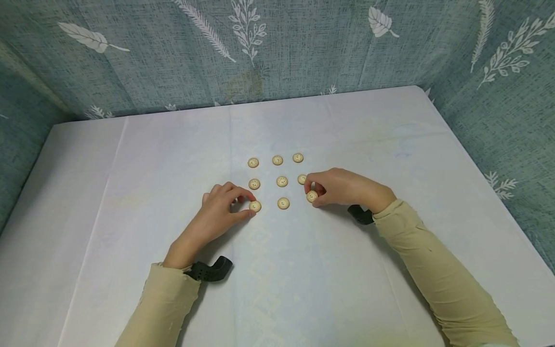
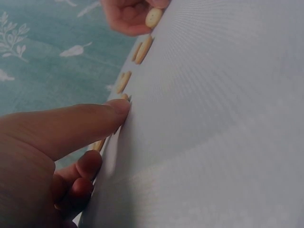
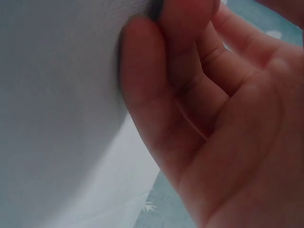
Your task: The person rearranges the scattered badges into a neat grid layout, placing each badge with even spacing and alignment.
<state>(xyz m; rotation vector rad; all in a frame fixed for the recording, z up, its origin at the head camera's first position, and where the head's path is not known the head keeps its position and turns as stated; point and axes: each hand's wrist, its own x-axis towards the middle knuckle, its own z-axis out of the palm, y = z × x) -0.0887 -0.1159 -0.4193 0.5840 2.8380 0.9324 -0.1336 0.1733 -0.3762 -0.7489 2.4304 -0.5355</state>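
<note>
Round cream buttons with darker rims and small marks in the middle lie on the white cloth in rows. My left hand (image 1: pixel 218 210) has its thumb and forefinger at either side of the near-left button (image 1: pixel 255 206), pinching it at the cloth. My right hand (image 1: pixel 340 186) pinches another button (image 1: pixel 311 196), tilted with its face toward me, at the near-right end. Just beyond it, the button (image 1: pixel 302 179) is partly covered by the right fingers. In the right wrist view, the curled fingers (image 3: pixel 185 71) hide the held button. Between the hands lies a near-middle button (image 1: pixel 283 203).
Farther back are a middle button (image 1: pixel 282 181), a left button (image 1: pixel 254 184) and a far row including a button (image 1: pixel 277 160). White cloth (image 1: pixel 143 168) covers the table. Green leaf-patterned curtains (image 1: pixel 295 58) hang along its back and sides. Each wrist wears a black band (image 1: pixel 212 270).
</note>
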